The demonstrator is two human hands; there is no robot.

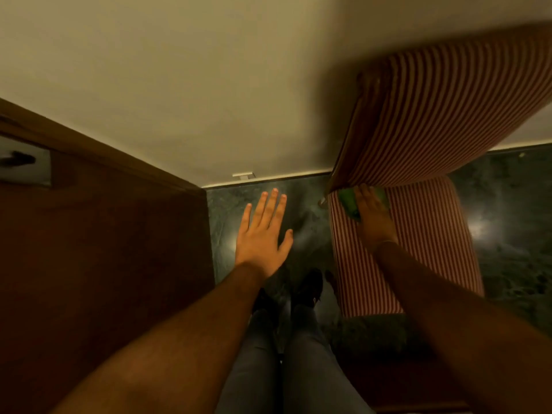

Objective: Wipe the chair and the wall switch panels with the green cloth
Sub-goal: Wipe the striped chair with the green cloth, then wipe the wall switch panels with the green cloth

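Half green cloth hidden | right hand covers | chair

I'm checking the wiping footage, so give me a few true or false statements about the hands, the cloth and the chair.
1. The right hand presses the green cloth on the chair seat. True.
2. The left hand holds the cloth. False: it is open and empty, above the floor.
3. The chair has plain blue fabric. False: it is striped red and white.
4. The cloth sits near where seat meets backrest. True.
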